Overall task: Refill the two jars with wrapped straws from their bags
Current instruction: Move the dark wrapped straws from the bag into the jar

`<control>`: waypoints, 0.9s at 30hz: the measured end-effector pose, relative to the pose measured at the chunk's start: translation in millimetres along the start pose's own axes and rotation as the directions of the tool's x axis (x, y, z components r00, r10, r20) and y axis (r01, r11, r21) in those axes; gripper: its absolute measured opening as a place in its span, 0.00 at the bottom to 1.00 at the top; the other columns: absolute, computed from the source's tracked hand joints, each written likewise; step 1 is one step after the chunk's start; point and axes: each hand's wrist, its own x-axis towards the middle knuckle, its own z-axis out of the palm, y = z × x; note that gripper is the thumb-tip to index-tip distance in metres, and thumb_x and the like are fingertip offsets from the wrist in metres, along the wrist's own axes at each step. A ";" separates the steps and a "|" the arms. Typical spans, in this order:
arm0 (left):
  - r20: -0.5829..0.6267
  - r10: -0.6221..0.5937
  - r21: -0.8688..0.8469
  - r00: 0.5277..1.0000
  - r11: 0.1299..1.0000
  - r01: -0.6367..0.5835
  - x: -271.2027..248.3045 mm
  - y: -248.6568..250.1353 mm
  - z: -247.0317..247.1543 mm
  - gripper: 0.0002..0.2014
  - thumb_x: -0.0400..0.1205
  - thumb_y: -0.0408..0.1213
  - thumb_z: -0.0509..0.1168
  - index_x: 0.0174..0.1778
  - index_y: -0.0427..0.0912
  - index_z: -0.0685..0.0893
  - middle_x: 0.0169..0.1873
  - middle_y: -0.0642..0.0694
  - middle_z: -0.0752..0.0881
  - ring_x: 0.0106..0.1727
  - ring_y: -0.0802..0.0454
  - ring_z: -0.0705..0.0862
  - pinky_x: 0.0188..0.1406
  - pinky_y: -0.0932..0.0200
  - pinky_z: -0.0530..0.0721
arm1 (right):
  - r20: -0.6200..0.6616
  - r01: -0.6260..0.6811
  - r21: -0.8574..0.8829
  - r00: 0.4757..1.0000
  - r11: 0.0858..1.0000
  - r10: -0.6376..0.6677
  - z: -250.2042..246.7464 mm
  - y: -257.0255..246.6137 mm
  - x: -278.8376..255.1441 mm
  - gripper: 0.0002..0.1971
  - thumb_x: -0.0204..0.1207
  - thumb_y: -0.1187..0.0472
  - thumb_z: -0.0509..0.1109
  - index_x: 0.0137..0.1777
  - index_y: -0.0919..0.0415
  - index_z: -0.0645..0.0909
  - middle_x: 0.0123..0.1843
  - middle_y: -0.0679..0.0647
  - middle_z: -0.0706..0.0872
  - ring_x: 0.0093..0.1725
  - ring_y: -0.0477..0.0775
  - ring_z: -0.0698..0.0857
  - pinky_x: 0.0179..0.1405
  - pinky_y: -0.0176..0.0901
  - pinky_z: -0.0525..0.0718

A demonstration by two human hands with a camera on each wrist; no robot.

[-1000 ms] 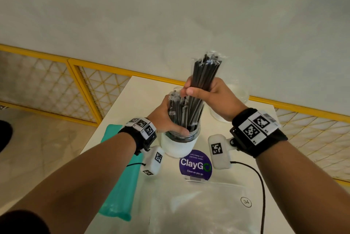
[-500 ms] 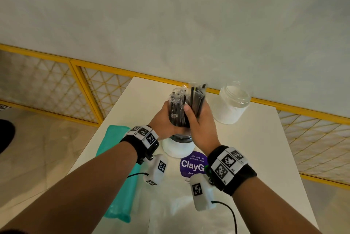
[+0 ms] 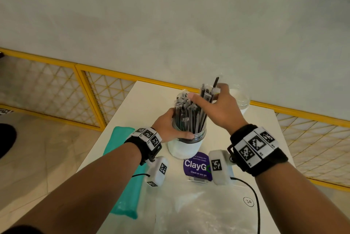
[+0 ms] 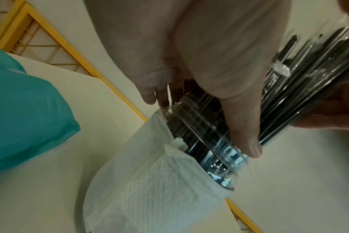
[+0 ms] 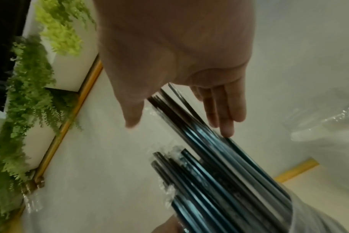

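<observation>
A glass jar (image 3: 186, 146) lined with white paper stands on the white table (image 3: 265, 131), packed with black wrapped straws (image 3: 189, 116). My left hand (image 3: 171, 126) grips the jar's neck, thumb on the front of the rim (image 4: 247, 141). My right hand (image 3: 210, 101) hovers at the straw tops with thumb and fingers spread straight; its fingertips (image 5: 226, 126) touch the taller straws (image 5: 219, 173) on the right side of the bundle. A second jar (image 3: 240, 99) stands behind, partly hidden by the right hand.
A teal bag (image 3: 125, 167) lies along the table's left edge. A clear plastic bag (image 3: 198, 213) lies flat at the near edge, behind it a purple ClayGo sign (image 3: 197, 166). A yellow-framed lattice railing (image 3: 91, 93) runs behind the table.
The right hand lowered its straw bundle into the jar, then loosened its grip and spread its fingers at the straw tops. The left hand stayed on the jar.
</observation>
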 end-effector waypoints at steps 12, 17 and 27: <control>0.003 0.023 0.040 1.000 0.999 -0.023 -0.9 -3.4 -0.1 0.49 0.61 0.52 0.84 0.76 0.47 0.68 0.69 0.49 0.82 0.70 0.50 0.80 0.71 0.53 0.77 | 0.217 0.473 -0.340 0.880 0.813 -0.422 32.3 9.2 24.0 0.25 0.89 0.51 0.50 0.83 0.61 0.63 0.83 0.58 0.67 0.85 0.58 0.59 0.82 0.45 0.54; 0.008 0.045 0.057 0.999 0.997 -0.045 -0.1 -6.0 -3.1 0.47 0.62 0.53 0.83 0.74 0.48 0.70 0.68 0.50 0.83 0.67 0.51 0.81 0.66 0.58 0.78 | 0.273 0.468 -0.384 0.881 0.796 -0.386 40.4 30.0 34.8 0.30 0.86 0.43 0.44 0.74 0.59 0.76 0.73 0.57 0.80 0.76 0.59 0.73 0.77 0.51 0.69; 0.062 0.038 0.150 0.997 0.988 -0.047 -9.0 -4.4 -18.4 0.47 0.67 0.52 0.81 0.80 0.47 0.66 0.76 0.48 0.76 0.76 0.50 0.74 0.72 0.57 0.71 | 0.309 0.504 -0.382 0.860 0.775 -0.407 36.7 37.6 38.3 0.23 0.88 0.47 0.46 0.77 0.49 0.72 0.73 0.52 0.81 0.72 0.59 0.77 0.76 0.55 0.65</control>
